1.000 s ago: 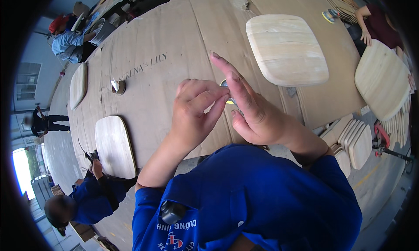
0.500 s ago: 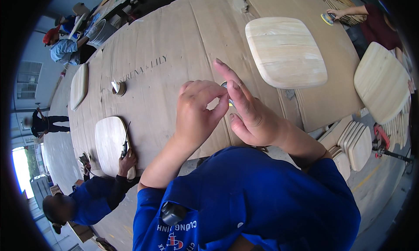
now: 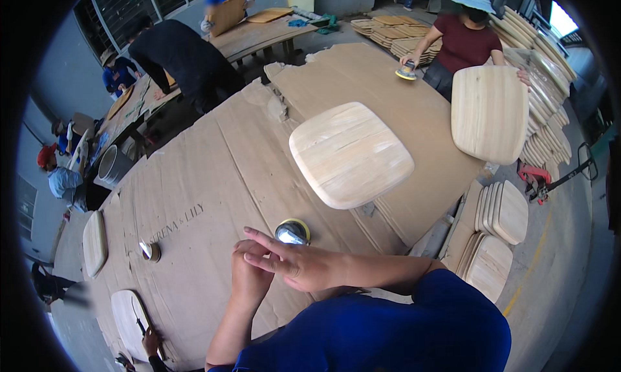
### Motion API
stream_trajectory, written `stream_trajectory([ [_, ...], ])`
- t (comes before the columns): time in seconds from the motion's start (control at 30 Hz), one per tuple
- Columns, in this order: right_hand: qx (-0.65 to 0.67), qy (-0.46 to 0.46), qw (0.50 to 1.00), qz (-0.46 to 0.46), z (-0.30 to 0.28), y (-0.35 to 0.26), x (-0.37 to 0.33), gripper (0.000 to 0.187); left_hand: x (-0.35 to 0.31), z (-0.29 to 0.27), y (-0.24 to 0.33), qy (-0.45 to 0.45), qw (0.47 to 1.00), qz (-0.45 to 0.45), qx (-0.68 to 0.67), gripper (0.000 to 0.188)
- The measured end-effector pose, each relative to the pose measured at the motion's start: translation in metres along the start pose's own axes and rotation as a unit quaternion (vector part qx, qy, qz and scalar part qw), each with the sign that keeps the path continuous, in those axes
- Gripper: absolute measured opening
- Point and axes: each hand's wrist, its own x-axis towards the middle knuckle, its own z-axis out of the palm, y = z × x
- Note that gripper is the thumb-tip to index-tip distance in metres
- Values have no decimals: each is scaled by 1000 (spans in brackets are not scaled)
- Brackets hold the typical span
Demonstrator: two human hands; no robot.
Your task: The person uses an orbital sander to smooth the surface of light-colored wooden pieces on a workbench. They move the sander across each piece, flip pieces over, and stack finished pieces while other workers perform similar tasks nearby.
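Two things I watch: the left hand (image 3: 251,273), curled, whether around anything I can't tell; the right hand (image 3: 304,266), fingers outstretched across it. The orbital sander (image 3: 293,232) sits just beyond on the cardboard-covered counter (image 3: 194,178); a careless wrist sweep could knock it.

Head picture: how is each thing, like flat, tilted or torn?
Right hand, two fingers stretched out
Left hand, partly hidden
Cardboard, creased, edge torn
Near sander, on cardboard; running or not, can't tell
Middle board, flat
Raised board, tilted
Can, white thing sticking out
Lower-right boards, stacked
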Motion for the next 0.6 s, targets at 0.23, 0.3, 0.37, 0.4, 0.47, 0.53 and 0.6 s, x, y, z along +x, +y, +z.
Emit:
stream_trajectory([
  [0.23, -16, -52, 994, 93, -2, 1, -17, 100, 1, 23, -16, 25, 995, 93, 17, 12],
  [0.3, 4, -56, 993, 108, -3, 1, -21, 98, -1, 25, -18, 7, 998, 62, 15, 12],
  [0.37, -2, -57, 993, 106, -4, -1, -21, 99, -2, 23, -17, -7, 1000, 16, -20, 13],
  [0.4, 26, -53, 992, 108, -6, -2, -21, 99, -3, 22, -16, -17, 999, -17, -37, 13],
  [0.47, 90, -49, 988, 119, -12, -3, -18, 100, -1, 18, -14, -16, 997, 65, -28, 17],
  [0.53, 263, -54, 948, 172, -22, -2, -16, 101, -1, 16, -11, -11, 992, 123, -37, 19],
  [0.6, 425, -62, 873, 231, -35, -1, -14, 102, -6, 10, -8, -43, 988, 131, -65, 19],
])
